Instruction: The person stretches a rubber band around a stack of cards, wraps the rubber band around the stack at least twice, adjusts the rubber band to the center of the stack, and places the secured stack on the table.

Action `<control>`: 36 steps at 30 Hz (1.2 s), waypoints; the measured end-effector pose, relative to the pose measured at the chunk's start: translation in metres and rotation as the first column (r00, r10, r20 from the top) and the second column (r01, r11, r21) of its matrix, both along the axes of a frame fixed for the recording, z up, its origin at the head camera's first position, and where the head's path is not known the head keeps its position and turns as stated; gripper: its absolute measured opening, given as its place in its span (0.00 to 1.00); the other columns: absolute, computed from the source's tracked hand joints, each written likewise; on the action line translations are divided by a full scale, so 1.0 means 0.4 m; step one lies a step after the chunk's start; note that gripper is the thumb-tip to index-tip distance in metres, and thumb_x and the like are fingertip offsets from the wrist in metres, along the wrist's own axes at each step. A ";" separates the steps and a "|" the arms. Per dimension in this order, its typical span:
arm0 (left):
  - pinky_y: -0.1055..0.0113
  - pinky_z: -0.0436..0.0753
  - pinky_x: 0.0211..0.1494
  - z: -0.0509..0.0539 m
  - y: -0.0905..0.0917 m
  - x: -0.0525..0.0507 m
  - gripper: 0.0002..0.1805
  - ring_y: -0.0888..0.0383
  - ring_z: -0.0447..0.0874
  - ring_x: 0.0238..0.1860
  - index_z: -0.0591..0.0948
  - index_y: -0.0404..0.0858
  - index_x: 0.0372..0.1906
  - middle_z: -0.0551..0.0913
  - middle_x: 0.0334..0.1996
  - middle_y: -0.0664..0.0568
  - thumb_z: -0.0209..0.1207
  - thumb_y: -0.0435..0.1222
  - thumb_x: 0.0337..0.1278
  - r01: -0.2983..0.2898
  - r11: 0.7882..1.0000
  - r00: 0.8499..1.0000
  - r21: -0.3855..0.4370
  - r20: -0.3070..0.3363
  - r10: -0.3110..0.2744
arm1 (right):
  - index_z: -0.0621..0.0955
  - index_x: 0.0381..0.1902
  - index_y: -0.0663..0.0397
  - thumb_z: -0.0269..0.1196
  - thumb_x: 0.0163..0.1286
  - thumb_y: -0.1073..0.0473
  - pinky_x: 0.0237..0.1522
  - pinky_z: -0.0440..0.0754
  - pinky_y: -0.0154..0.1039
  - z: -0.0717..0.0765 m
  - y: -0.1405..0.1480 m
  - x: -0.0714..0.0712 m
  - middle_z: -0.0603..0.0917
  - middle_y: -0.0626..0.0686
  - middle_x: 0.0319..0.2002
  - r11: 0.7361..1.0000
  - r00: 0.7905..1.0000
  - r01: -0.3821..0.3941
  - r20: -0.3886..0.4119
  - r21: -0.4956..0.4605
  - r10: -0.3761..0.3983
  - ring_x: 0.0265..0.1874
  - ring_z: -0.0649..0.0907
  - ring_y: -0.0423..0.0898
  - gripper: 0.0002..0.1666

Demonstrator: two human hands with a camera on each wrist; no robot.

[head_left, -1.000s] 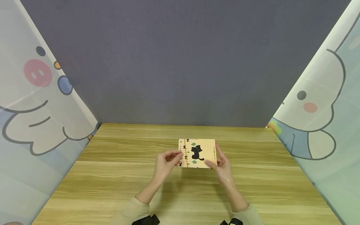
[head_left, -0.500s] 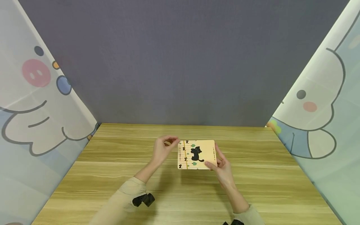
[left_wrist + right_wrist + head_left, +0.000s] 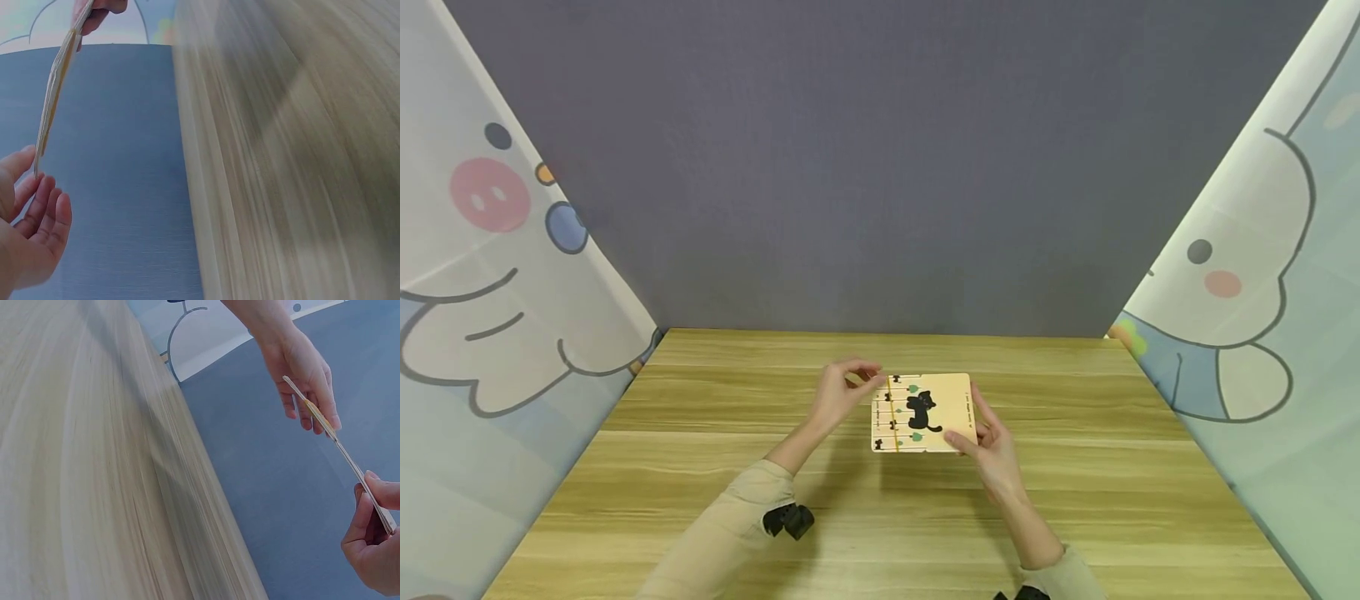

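A thin cream notebook (image 3: 951, 408) with a black cat and small plants on its cover is held above the table. A yellow elastic band (image 3: 893, 417) runs across it near its left edge. My right hand (image 3: 996, 458) grips the lower right side, thumb on the cover and fingers behind. At the upper left corner is my left hand (image 3: 837, 396), thumb and forefinger on either side of it. From the left wrist the notebook (image 3: 55, 94) appears edge-on, its tip at the left forefinger, the thumb slightly apart. The right wrist view shows the banded edge (image 3: 322, 419) near the left thumb.
Underneath is a wood-grain table (image 3: 700, 467). A dark grey panel (image 3: 880, 167) stands along its back edge. Cartoon-printed cloth panels (image 3: 490, 333) flank it on both sides. Dark wrist devices (image 3: 790, 521) sit at the sleeves.
The left hand has left the middle of the notebook's left edge, moved up and come in at the upper left corner. The right hand keeps its grip and the notebook barely shifts.
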State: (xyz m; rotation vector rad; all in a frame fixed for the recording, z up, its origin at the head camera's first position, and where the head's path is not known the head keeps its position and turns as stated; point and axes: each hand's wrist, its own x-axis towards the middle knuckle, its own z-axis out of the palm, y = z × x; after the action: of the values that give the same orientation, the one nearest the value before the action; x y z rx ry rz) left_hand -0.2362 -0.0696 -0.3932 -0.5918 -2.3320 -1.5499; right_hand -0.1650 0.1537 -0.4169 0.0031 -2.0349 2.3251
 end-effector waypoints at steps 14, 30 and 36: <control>0.69 0.78 0.23 0.044 0.017 0.053 0.08 0.48 0.77 0.27 0.80 0.25 0.35 0.81 0.30 0.39 0.60 0.26 0.49 0.090 0.995 0.996 0.048 0.020 -0.091 | 0.57 0.67 0.46 0.61 0.50 0.77 0.27 0.78 0.31 -0.007 -0.014 0.001 0.78 0.69 0.42 1.000 1.000 -0.023 -0.005 -0.011 0.023 0.28 0.81 0.45 0.49; 0.72 0.72 0.21 -0.010 0.018 0.008 0.12 0.57 0.74 0.25 0.83 0.34 0.37 0.83 0.33 0.46 0.62 0.38 0.49 0.036 0.998 0.999 0.044 0.009 -0.036 | 0.55 0.67 0.48 0.59 0.52 0.78 0.26 0.77 0.29 -0.002 -0.030 0.004 0.79 0.66 0.41 0.997 0.998 -0.047 0.037 -0.067 0.049 0.27 0.80 0.43 0.48; 0.68 0.78 0.21 0.002 0.006 0.010 0.08 0.59 0.77 0.23 0.83 0.37 0.35 0.82 0.29 0.50 0.61 0.37 0.51 0.026 0.998 0.996 0.063 0.089 -0.032 | 0.56 0.67 0.48 0.59 0.52 0.79 0.25 0.77 0.28 0.010 -0.031 0.004 0.81 0.61 0.36 0.994 0.997 -0.028 0.064 -0.106 0.035 0.24 0.79 0.42 0.48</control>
State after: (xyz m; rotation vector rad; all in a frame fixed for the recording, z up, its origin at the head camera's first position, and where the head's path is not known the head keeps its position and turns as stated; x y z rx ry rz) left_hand -0.2323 -0.0672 -0.3924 -0.5548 -2.3400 -1.6884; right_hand -0.1635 0.1414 -0.4128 -0.0469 -1.9523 2.4805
